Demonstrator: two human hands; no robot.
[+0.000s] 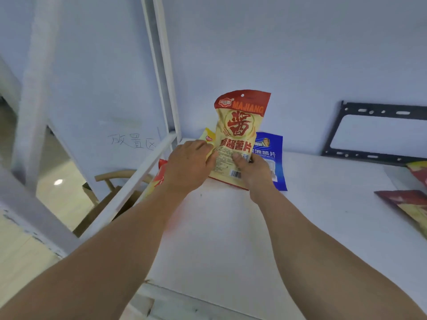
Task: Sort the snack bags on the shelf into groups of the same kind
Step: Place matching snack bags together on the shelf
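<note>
Both hands hold the cream-and-red MAJIANG bag [240, 132] upright at the back left part of the white shelf [231, 227], near the white upright post [165, 72] that serves here as the landmark: the left hand [188, 165] grips the bag's lower left edge with curled fingers, and the right hand [253, 168] pinches its lower right side, thumb laid on the printed panel. The step in hand looks like standing or settling this bag into a group close to the post. Just behind it, toward the post, a yellow bag [208, 136] peeks out; on the side away from the post, touching or just behind the held bag, lies a blue bag [271, 155]. Below the left hand, at the shelf's edge nearest the post, a red-and-yellow bag [159, 176] is partly hidden. Far from the post, at the right edge of view, two more red-topped bags [413, 204] lie flat; they seem to match the held one, though too little shows to be sure. The next move probably calls for choosing whether this bag belongs with those far ones or stays by the post, then setting it down without toppling its neighbours. No bin or box is visible; the shelf itself is the only holder, and it carries every bag seen. A black metal bracket [374, 132] leans on the wall beyond the blue bag
</note>
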